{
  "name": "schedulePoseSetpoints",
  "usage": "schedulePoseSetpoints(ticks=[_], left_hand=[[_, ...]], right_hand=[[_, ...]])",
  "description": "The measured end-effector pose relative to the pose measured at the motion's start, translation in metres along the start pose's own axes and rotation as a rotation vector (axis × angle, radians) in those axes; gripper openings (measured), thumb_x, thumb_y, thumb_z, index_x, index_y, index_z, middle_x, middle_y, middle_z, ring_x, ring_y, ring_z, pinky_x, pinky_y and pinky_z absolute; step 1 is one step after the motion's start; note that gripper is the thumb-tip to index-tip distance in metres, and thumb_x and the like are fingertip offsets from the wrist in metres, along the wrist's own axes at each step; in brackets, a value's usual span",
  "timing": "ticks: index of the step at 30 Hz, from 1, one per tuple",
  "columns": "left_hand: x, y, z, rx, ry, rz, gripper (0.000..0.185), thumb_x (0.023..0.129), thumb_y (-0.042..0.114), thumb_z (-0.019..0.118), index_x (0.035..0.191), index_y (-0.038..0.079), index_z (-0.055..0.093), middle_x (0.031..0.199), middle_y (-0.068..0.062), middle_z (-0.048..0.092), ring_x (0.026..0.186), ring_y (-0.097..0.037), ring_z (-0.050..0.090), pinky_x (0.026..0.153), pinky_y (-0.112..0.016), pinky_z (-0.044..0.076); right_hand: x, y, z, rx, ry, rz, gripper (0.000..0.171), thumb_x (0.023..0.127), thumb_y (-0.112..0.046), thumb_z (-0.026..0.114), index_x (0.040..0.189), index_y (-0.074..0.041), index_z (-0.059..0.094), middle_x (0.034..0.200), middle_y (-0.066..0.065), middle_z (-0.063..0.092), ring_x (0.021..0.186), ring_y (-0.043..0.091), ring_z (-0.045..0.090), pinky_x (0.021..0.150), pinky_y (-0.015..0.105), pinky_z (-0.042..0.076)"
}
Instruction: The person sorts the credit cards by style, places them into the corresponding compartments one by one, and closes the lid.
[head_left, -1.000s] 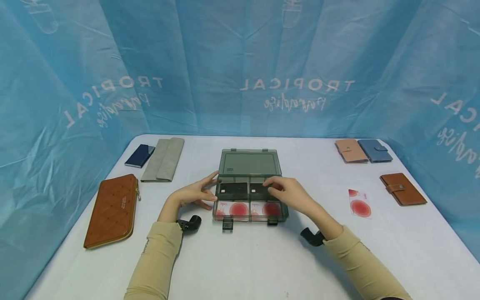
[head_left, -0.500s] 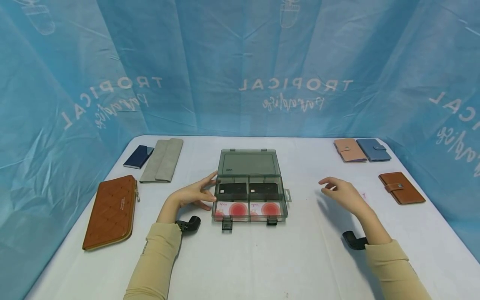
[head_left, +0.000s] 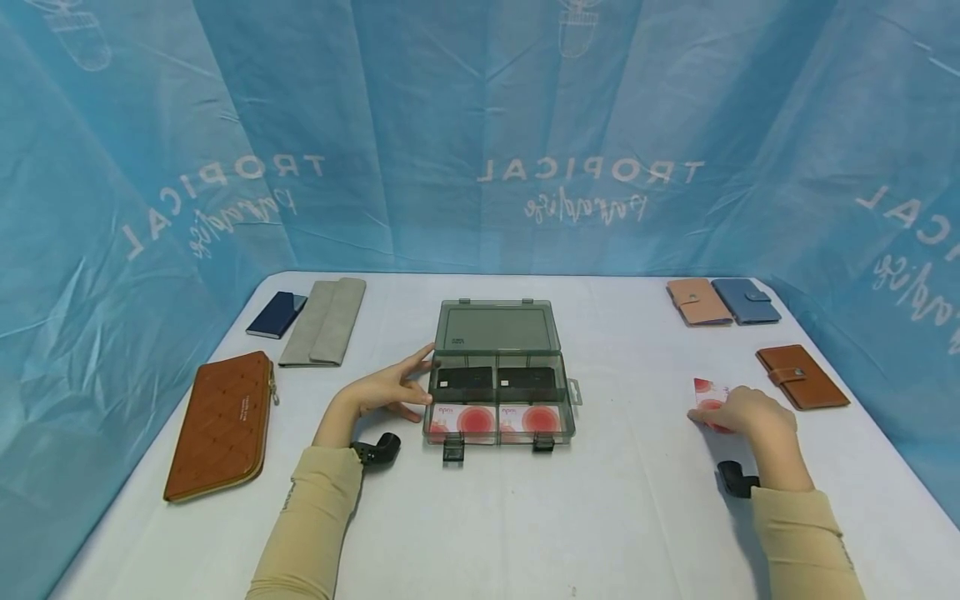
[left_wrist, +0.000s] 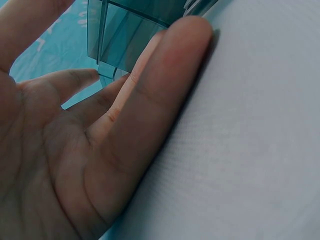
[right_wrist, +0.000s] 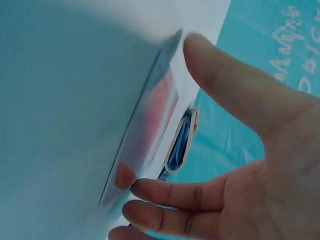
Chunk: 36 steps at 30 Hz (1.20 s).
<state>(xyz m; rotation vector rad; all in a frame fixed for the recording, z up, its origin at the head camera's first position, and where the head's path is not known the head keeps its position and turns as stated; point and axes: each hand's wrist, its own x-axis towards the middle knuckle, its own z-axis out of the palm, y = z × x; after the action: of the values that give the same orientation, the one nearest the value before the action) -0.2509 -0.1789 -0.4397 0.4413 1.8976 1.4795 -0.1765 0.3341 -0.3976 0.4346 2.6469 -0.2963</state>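
Observation:
A translucent green plastic box (head_left: pixel 497 327) lies with its lid folded back at the middle of the table. Two black cards (head_left: pixel 465 380) are in its rear compartments, and two white cards with red circles (head_left: pixel 476 420) are in the front ones. My left hand (head_left: pixel 384 390) rests against the box's left side, its fingers extended. Over at the right, my right hand (head_left: pixel 753 412) is over a loose red-and-white card (head_left: pixel 707 390) lying on the table. In the right wrist view, thumb and fingers are spread apart beside this card (right_wrist: pixel 150 115); whether they touch it I cannot tell.
On the left lie a brown zip wallet (head_left: pixel 225 425), a grey folded wallet (head_left: pixel 324 323) and a navy card holder (head_left: pixel 276 315). A tan wallet (head_left: pixel 699 302), a blue wallet (head_left: pixel 746 301) and a brown strapped wallet (head_left: pixel 802 377) lie on the right. Blue curtain (head_left: pixel 480 125) surrounds the table.
My right hand has left the box's rear right compartment and moved right, down over the loose card. The left hand stays at the box.

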Motion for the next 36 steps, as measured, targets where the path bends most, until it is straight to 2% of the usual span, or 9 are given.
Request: schedulePoseSetpoints(ticks=[3, 7, 11, 16, 20, 24, 28, 33, 36], left_hand=[[0.000, 0.001, 0.001, -0.002, 0.001, -0.003, 0.100, 0.084, 0.010, 0.068, 0.150, 0.028, -0.005, 0.154, -0.016, -0.003, 0.089, -0.020, 0.059, 0.078, -0.045, 0.055], [0.000, 0.002, 0.001, -0.001, 0.003, -0.006, 0.099, 0.084, 0.009, 0.067, 0.150, 0.028, -0.005, 0.154, -0.017, -0.004, 0.089, -0.020, 0.059, 0.078, -0.045, 0.055], [-0.001, 0.001, 0.001, -0.002, 0.001, -0.003, 0.100, 0.084, 0.010, 0.068, 0.150, 0.028, -0.005, 0.154, -0.017, -0.003, 0.089, -0.020, 0.059, 0.078, -0.045, 0.055], [-0.001, 0.000, 0.001, -0.004, -0.002, 0.003, 0.101, 0.084, 0.012, 0.069, 0.150, 0.027, -0.005, 0.154, -0.017, -0.003, 0.089, -0.020, 0.059, 0.078, -0.045, 0.055], [0.000, 0.000, 0.000, -0.004, -0.002, 0.005, 0.099, 0.084, 0.011, 0.068, 0.150, 0.027, -0.005, 0.154, -0.016, -0.002, 0.089, -0.020, 0.060, 0.078, -0.045, 0.055], [0.000, 0.001, 0.000, -0.003, -0.001, 0.011, 0.100, 0.084, 0.013, 0.069, 0.150, 0.027, -0.005, 0.154, -0.016, -0.001, 0.089, -0.019, 0.060, 0.078, -0.045, 0.055], [0.000, 0.002, 0.001, -0.002, 0.003, 0.008, 0.100, 0.083, 0.013, 0.070, 0.150, 0.026, -0.004, 0.154, -0.016, 0.000, 0.088, -0.019, 0.060, 0.078, -0.045, 0.055], [0.000, 0.003, 0.002, -0.008, 0.010, -0.004, 0.099, 0.084, 0.009, 0.068, 0.150, 0.026, -0.004, 0.154, -0.016, -0.001, 0.087, -0.019, 0.060, 0.077, -0.045, 0.055], [-0.001, 0.002, 0.002, -0.006, 0.011, -0.005, 0.099, 0.084, 0.009, 0.068, 0.150, 0.026, -0.004, 0.154, -0.016, -0.001, 0.087, -0.019, 0.060, 0.077, -0.045, 0.055]], right_hand=[[0.004, -0.004, 0.000, 0.005, -0.012, -0.087, 0.083, 0.077, -0.050, 0.066, 0.114, 0.019, 0.040, 0.092, 0.029, 0.051, 0.085, 0.038, 0.048, 0.069, 0.048, 0.049], [0.011, -0.012, 0.001, 0.059, -0.013, -0.187, 0.061, 0.078, -0.029, 0.071, 0.117, 0.010, 0.045, 0.099, 0.030, 0.048, 0.088, 0.040, 0.046, 0.073, 0.054, 0.048], [0.020, -0.020, 0.002, 0.092, -0.011, -0.245, 0.053, 0.075, -0.015, 0.072, 0.120, 0.002, 0.049, 0.103, 0.031, 0.044, 0.089, 0.042, 0.044, 0.070, 0.053, 0.048], [0.028, -0.029, 0.002, 0.107, 0.020, -0.277, 0.053, 0.071, -0.011, 0.074, 0.118, -0.003, 0.049, 0.104, 0.029, 0.046, 0.093, 0.045, 0.038, 0.070, 0.053, 0.044], [0.032, -0.039, 0.003, 0.138, 0.063, -0.291, 0.045, 0.075, -0.009, 0.070, 0.114, -0.003, 0.049, 0.101, 0.025, 0.052, 0.094, 0.043, 0.038, 0.072, 0.052, 0.039], [0.031, -0.051, 0.001, 0.273, 0.089, -0.318, 0.027, 0.085, -0.004, 0.058, 0.111, 0.004, 0.051, 0.102, 0.024, 0.054, 0.091, 0.036, 0.045, 0.073, 0.044, 0.044], [0.027, -0.065, -0.001, 0.409, 0.128, -0.386, 0.024, 0.092, -0.007, 0.050, 0.111, 0.008, 0.052, 0.104, 0.024, 0.054, 0.091, 0.032, 0.048, 0.075, 0.041, 0.047], [0.017, -0.087, -0.003, 0.619, 0.205, -0.519, 0.024, 0.096, -0.012, 0.049, 0.112, 0.006, 0.053, 0.106, 0.021, 0.056, 0.092, 0.028, 0.050, 0.078, 0.037, 0.047], [0.008, -0.103, -0.002, 0.793, 0.174, -0.641, 0.026, 0.095, -0.013, 0.052, 0.113, 0.005, 0.055, 0.103, 0.015, 0.058, 0.087, 0.021, 0.053, 0.076, 0.029, 0.049]])
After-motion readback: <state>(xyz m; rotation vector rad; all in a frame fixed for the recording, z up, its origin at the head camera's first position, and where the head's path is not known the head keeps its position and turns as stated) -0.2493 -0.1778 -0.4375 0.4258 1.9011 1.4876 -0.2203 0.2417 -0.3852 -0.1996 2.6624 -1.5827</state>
